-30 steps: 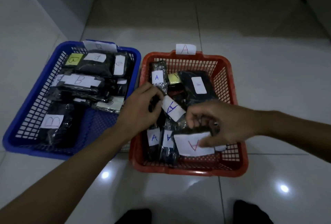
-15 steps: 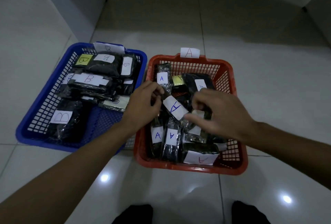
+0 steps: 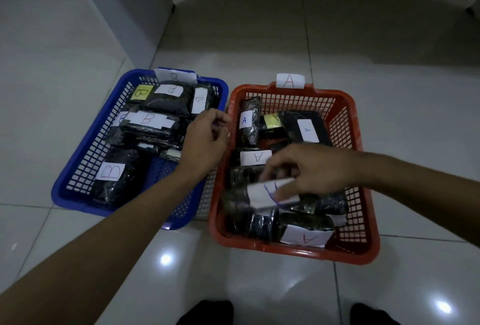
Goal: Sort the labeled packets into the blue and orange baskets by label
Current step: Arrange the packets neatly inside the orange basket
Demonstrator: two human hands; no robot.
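The blue basket on the left holds several black packets with B labels, such as the B packet near its front. To its right, the orange basket holds several black packets with A labels. My right hand is over the middle of the orange basket and pinches a black A packet, whose white label is blurred. My left hand hovers above the gap between the two baskets, with fingers loosely curled and nothing in them.
A white A tag stands on the orange basket's far rim and a B tag on the blue one's. Both baskets sit on a glossy tiled floor. A wall corner rises behind the blue basket. My feet are at the bottom edge.
My left hand let go of the A packet and drew back to the left, toward the blue basket. My right hand now holds that packet lower in the orange basket.
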